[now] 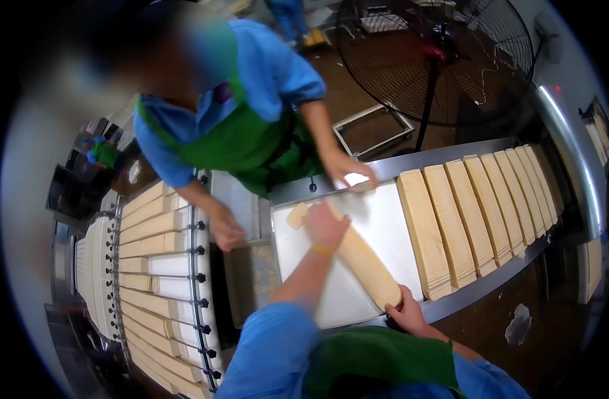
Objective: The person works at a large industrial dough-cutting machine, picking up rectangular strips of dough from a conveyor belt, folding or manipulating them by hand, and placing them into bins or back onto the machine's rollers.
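Observation:
A long, pale stack of thin rounded-square slices, likely biscuits [369, 266], lies slantwise on the white belt [307, 279]. My left hand [326, 226], with a yellow band at its wrist, is closed over the stack's far end. At the near end, my right hand [408, 312] curls its fingers against the stack's edge. One loose biscuit [296, 217] lies flat beside my left hand. Several similar stacks [427, 233] stand side by side to the right, the nearest one apart from the stack I hold.
Across the belt a co-worker in a green apron [278, 143] has one hand [351, 173] at its far edge. On the left, more biscuit rows [151, 266] lie between metal rails [199, 279]. A large fan [437, 53] stands behind the belt at right.

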The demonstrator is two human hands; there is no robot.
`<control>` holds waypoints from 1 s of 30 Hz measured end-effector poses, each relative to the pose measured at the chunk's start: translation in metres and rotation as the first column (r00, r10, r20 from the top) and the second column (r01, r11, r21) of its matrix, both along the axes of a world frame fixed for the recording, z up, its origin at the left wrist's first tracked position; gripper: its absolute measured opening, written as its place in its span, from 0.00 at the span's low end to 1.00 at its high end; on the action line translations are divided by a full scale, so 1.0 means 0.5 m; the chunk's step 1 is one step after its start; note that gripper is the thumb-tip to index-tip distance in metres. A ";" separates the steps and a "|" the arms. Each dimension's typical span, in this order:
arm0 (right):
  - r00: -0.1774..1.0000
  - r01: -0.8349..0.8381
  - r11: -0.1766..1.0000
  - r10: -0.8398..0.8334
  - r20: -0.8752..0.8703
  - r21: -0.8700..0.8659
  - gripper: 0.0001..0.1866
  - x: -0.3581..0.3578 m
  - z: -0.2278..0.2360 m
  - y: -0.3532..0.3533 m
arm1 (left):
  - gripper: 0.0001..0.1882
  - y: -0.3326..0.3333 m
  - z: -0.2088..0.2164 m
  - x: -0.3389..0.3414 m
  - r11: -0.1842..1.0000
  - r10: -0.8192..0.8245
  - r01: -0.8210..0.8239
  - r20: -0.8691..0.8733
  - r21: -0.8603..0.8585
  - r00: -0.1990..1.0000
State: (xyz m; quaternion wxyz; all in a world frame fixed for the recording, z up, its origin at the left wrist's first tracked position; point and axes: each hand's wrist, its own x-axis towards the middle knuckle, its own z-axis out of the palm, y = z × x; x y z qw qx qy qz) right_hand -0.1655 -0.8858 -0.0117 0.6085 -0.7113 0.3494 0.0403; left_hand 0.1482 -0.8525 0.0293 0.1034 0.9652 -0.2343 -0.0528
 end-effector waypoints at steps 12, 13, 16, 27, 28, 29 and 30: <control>0.861 -0.457 0.795 0.508 0.025 -0.398 0.49 0.094 0.019 -0.025 | 0.32 0.499 -0.046 -0.118 0.751 0.295 -0.405 -0.284 -0.522 0.912; 0.846 -0.466 0.775 0.532 0.043 -0.427 0.48 0.107 0.045 -0.004 | 0.33 0.539 -0.050 -0.122 0.756 0.349 -0.392 -0.184 -0.525 0.919; 0.783 -0.465 0.707 0.609 0.125 -0.533 0.47 0.141 0.080 0.073 | 0.33 0.648 -0.002 -0.136 0.728 0.416 -0.396 -0.099 -0.560 0.904; 0.484 -0.836 0.548 0.741 0.465 -0.003 0.32 0.192 0.161 0.604 | 0.26 1.322 0.167 -0.284 0.544 0.758 -0.617 0.017 -0.569 0.652; 0.445 -0.876 0.480 0.764 0.467 0.049 0.32 0.189 0.171 0.658 | 0.26 1.399 0.160 -0.317 0.476 0.799 -0.665 -0.033 -0.575 0.600; 0.413 -0.903 0.419 0.782 0.467 0.098 0.31 0.184 0.177 0.705 | 0.25 1.469 0.146 -0.344 0.410 0.829 -0.703 -0.084 -0.582 0.553; 0.365 -0.923 0.377 0.800 0.475 0.075 0.31 0.180 0.178 0.752 | 0.24 1.514 0.145 -0.362 0.348 0.847 -0.731 -0.137 -0.587 0.514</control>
